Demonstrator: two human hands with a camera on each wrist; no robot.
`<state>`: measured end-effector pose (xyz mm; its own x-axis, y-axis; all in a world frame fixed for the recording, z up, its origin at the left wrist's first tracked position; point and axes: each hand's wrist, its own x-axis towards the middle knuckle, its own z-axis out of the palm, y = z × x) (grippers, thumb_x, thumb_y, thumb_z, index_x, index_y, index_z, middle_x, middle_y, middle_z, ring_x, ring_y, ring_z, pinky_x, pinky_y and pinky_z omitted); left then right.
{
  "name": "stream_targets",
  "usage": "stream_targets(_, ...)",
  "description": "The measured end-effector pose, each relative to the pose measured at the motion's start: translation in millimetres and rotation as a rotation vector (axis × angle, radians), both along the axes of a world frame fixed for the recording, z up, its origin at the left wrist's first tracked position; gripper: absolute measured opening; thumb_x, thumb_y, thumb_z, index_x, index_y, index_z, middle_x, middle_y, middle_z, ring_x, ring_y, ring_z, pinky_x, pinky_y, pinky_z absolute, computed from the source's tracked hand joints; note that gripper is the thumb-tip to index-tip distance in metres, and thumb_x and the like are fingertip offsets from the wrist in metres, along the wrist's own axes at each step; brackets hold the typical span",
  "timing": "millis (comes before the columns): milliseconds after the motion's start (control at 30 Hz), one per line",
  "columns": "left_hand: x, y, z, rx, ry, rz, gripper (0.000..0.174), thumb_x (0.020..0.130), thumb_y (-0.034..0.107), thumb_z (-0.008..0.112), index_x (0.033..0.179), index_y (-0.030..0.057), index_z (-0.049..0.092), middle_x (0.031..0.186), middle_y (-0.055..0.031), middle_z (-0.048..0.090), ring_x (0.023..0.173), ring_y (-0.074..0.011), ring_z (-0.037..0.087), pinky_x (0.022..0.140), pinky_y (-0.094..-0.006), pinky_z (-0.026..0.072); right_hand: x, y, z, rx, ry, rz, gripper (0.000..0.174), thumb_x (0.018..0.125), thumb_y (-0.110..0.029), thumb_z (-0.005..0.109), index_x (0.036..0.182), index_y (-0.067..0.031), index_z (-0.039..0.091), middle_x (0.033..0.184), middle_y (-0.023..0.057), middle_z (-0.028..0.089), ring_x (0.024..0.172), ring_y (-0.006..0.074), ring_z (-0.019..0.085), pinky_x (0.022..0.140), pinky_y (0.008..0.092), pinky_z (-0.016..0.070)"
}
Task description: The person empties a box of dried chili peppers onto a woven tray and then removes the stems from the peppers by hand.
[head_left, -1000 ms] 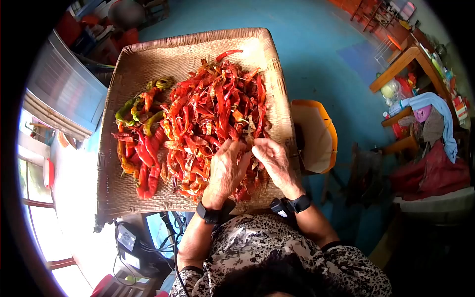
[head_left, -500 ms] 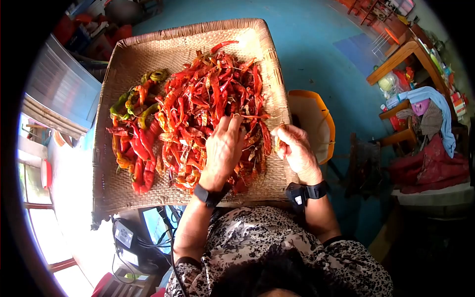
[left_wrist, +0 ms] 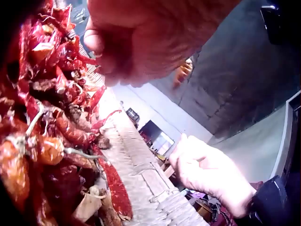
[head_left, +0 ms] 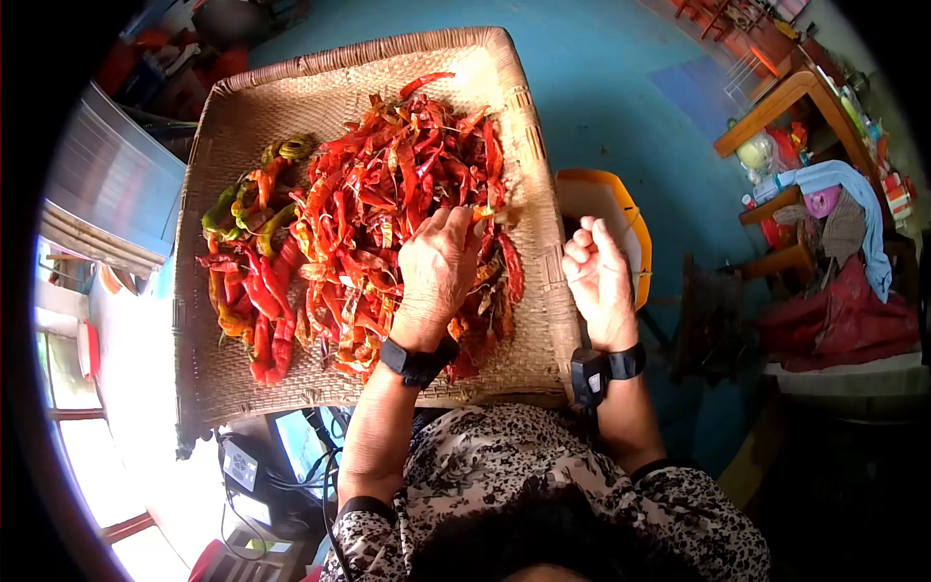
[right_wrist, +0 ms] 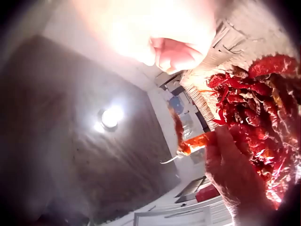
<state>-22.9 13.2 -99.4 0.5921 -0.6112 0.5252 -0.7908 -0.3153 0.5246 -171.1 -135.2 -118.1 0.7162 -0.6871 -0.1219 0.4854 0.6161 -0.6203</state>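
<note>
In the head view, the left hand (head_left: 436, 272) is over the heap of dried red chilies (head_left: 378, 194), pinching an orange-red chili (head_left: 483, 213). The right wrist view shows this chili (right_wrist: 197, 141) sticking out from the fingers of the left hand (right_wrist: 235, 179), its pale stem hanging free. The right hand (head_left: 596, 281) is raised just past the right rim of the woven tray (head_left: 531, 126), palm up, fingers loosely bent, nothing visible in it. The left wrist view also shows the right hand (left_wrist: 207, 169) beyond the rim, apart from the chilies.
Fresher red and green peppers (head_left: 257, 262) lie at the tray's left side. An orange-rimmed container (head_left: 635, 233) stands right of the tray, partly behind the right hand. Cables and a dark device (head_left: 240, 461) are below left; cloths (head_left: 834, 320) are piled far right.
The hands were together over the heap and have parted. My right hand has moved right past the rim; the small piece it pinched half a second ago no longer shows. The tray has shifted left in view.
</note>
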Motion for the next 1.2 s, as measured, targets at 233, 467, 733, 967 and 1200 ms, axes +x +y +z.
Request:
stream_targets(233, -15, 5, -6, 0.140, 0.067, -0.089, 0.019, 0.093, 0.026, 0.057, 0.088, 0.0071, 0.057, 0.072, -0.0089, 0.063, 0.059, -0.0271, 0.065, 0.051, -0.0385, 0.0513, 7, 32, 8, -0.565, 0.318, 0.125, 0.026, 0.092, -0.029, 0.063, 0.104, -0.0068, 0.065, 0.078, -0.0009, 0.059, 0.063, 0.0055, 0.052, 0.051, 0.0203, 0.0460)
stream_targets(467, -36, 19, -25, 0.189, 0.128, -0.318, 0.014, 0.091, 0.018, 0.058, 0.096, 0.0052, 0.059, 0.076, -0.0138, 0.063, 0.065, -0.0341, 0.063, 0.054, -0.0426, 0.0492, 12, 49, 18, -0.635, 0.408, 0.198, 0.018, 0.092, -0.018, 0.065, 0.098, -0.0006, 0.064, 0.087, -0.0015, 0.061, 0.078, 0.0040, 0.054, 0.068, 0.0211, 0.0462)
stream_targets(733, -18, 15, -19, 0.047, 0.327, -0.330, 0.020, 0.095, 0.019, 0.056, 0.104, 0.0041, 0.064, 0.083, -0.0161, 0.063, 0.074, -0.0334, 0.064, 0.065, -0.0381, 0.0520, 0, 14, 14, -0.516, 0.239, 0.071, 0.015, 0.093, -0.022, 0.062, 0.090, -0.0080, 0.061, 0.070, -0.0017, 0.056, 0.058, 0.0050, 0.052, 0.054, 0.0194, 0.0435)
stream_targets(967, 12, -4, -28, 0.238, -0.164, 0.000, 0.014, 0.086, 0.009, 0.058, 0.100, 0.0053, 0.061, 0.091, -0.0116, 0.054, 0.083, -0.0312, 0.060, 0.066, -0.0404, 0.0509, -11, -19, -2, 0.142, -0.018, -0.059, 0.015, 0.095, -0.023, 0.059, 0.100, -0.0095, 0.062, 0.071, -0.0005, 0.057, 0.062, 0.0093, 0.051, 0.055, 0.0217, 0.0430)
stream_targets(1200, -8, 6, -19, 0.044, -0.059, 0.005, 0.007, 0.088, 0.009, 0.059, 0.091, 0.0032, 0.060, 0.092, -0.0107, 0.055, 0.082, -0.0296, 0.059, 0.068, -0.0382, 0.0503, 7, 31, 0, -0.546, 0.283, 0.122, 0.025, 0.093, -0.025, 0.061, 0.109, -0.0060, 0.064, 0.075, 0.0004, 0.062, 0.059, 0.0056, 0.055, 0.048, 0.0201, 0.0477)
